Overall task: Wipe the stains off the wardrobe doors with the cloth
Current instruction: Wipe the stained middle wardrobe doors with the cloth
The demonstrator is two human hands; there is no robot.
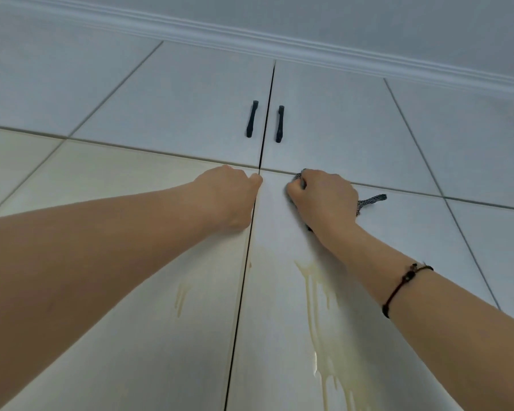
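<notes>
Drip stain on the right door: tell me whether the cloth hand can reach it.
Probably yes: the right hand, gripping the cloth, is just above the stain on that door, nothing between.

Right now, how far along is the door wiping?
Done: no cleaned area shows. In hand: the right hand presses the grey cloth high on the right door; the left hand rests on the left door. Left: long yellowish drips on the right door, short drips on the left.
</notes>
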